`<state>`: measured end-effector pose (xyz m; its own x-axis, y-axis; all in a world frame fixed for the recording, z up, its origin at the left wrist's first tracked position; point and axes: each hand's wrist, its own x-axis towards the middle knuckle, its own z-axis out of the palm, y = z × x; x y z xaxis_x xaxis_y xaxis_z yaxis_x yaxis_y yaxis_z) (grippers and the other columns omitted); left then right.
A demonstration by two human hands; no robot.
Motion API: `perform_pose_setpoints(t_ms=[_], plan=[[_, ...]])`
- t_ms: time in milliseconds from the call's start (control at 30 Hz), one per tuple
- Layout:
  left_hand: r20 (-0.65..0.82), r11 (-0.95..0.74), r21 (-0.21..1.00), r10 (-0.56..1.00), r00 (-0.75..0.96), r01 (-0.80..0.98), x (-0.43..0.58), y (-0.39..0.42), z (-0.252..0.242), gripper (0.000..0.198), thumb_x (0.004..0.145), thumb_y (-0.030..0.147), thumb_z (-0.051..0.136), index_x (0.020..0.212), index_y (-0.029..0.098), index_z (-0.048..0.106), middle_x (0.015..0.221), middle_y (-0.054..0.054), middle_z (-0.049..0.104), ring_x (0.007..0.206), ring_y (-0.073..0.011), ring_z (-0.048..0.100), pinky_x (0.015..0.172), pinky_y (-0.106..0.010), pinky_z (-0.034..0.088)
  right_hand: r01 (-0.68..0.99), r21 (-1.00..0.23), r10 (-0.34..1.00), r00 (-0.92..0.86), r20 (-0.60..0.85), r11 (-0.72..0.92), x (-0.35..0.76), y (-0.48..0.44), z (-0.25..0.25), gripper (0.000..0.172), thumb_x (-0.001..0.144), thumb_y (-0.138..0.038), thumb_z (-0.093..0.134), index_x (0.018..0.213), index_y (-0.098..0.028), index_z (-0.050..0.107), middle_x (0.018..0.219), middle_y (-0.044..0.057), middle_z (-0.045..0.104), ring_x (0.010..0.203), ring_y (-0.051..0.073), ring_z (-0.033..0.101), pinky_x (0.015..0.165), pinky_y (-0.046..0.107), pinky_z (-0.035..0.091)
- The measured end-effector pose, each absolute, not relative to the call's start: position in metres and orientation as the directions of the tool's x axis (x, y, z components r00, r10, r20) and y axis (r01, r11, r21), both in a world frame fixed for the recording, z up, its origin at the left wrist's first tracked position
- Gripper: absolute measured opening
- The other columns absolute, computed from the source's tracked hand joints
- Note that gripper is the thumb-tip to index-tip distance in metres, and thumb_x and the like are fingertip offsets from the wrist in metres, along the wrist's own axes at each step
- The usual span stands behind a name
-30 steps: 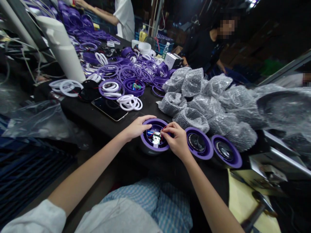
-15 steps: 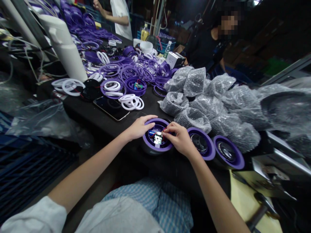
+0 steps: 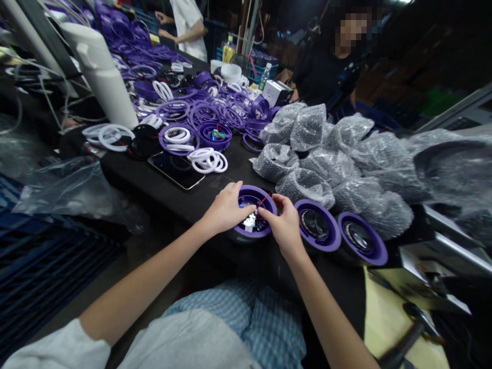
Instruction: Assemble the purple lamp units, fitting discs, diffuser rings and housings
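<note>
Purple housing (image 3: 250, 197) touches half-curled left hand (image 3: 226, 209) and right hand (image 3: 286, 223).

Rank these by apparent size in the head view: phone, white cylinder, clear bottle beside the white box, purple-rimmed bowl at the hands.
1. White cylinder
2. Purple-rimmed bowl, partly hidden
3. Phone
4. Clear bottle
The bottle stands farther back, so its true rank is unsure.

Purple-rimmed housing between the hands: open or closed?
Open: inside the purple-rimmed housing, the circuit board and red wire show, with no cover over them.
</note>
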<state>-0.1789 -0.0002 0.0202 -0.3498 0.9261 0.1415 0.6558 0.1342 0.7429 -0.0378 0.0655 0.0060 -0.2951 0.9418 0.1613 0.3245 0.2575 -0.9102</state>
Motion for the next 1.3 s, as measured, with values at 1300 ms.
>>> perform_pose_setpoints(t_ms=[1300], plan=[[0.18,0.058,0.918,0.821,-0.542,0.393,-0.146,-0.036,0.011,0.037,0.079,0.025,0.053,0.113,0.008,0.057,0.111,-0.012,0.061,0.103,-0.0207,0.057,0.093,-0.032,0.043,0.029,-0.999,0.979,-0.198,-0.039,-0.033,-0.025,0.003,0.008,0.065,0.055,-0.019,0.068,0.117,-0.017,0.047,0.116,0.008,0.056,0.104,0.023,0.054,0.099,0.041,0.038]])
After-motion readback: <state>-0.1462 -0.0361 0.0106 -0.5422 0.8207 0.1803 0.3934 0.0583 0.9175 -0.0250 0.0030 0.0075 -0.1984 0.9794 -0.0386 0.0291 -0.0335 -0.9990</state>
